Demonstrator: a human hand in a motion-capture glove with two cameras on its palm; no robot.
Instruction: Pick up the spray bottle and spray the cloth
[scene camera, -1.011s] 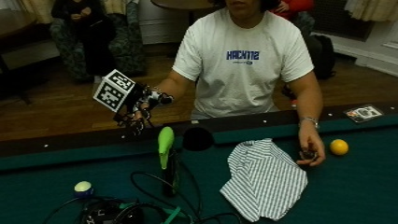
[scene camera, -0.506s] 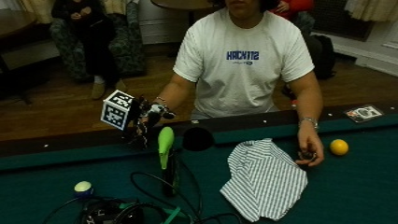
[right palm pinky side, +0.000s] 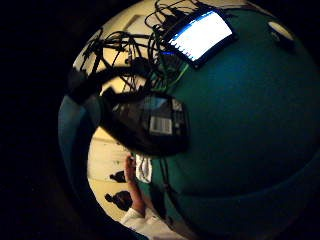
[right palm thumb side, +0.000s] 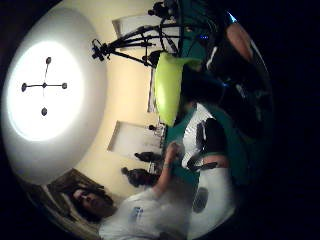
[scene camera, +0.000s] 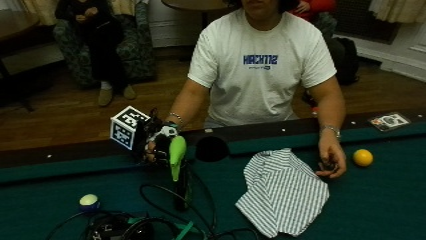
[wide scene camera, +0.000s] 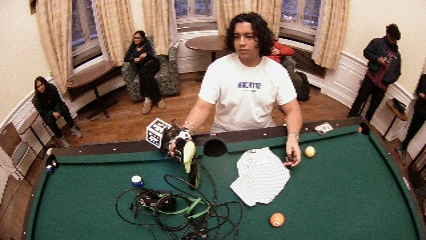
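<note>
The spray bottle (scene camera: 177, 156), dark with a lime-green head, stands upright on the green felt near the table's far rail. My gloved right hand (scene camera: 154, 142) is right against the green head on its rail side, fingers loosely curled beside it and not seen wrapped round it. The thumb side palm view has the green head (right palm thumb side: 170, 87) close up, and the little finger side palm view has the dark labelled body (right palm pinky side: 150, 125). The striped cloth (scene camera: 283, 192) lies crumpled on the felt, apart from the bottle. The bare left hand (scene camera: 331, 162) rests at the cloth's edge.
A side pocket (scene camera: 212, 148) opens in the rail just beside the bottle. A tangle of cables and gear (scene camera: 133, 227) lies in front of it, with a small ball (scene camera: 88, 201) nearby. A yellow ball (scene camera: 363, 157) sits past the bare hand, an orange ball (wide scene camera: 277, 219) nearer the front.
My right hand has come down and across from above the rail to the bottle's green head. The bottle, the cloth and the bare hand have stayed in place.
</note>
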